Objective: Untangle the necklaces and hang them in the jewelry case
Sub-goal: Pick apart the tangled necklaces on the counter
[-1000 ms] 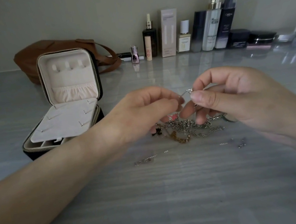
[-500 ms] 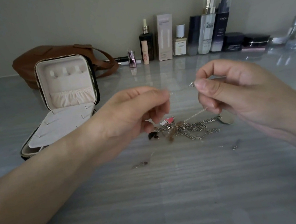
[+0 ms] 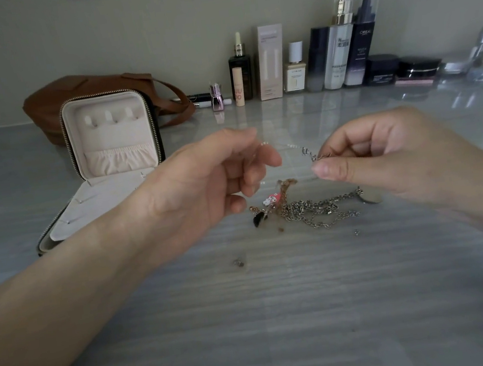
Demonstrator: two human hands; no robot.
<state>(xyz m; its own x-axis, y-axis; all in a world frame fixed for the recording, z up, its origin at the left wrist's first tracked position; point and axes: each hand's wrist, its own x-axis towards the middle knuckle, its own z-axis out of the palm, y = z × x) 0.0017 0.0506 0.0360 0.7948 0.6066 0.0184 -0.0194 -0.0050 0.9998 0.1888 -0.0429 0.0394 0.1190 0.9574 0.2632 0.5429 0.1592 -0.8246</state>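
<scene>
L hand [image 3: 203, 181] & R hand [image 3: 399, 156] each pinch thin chain [image 3: 290, 146], stretched roughly left-right

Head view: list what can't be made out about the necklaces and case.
- Necklace tangle: chain count unclear, links too small and blurred.
- Thin chain pinched by left hand and right hand: ends hidden inside fingers.
- Round pendant: partly behind right hand.
- Jewelry case: lower tray hidden by its flap.
</scene>
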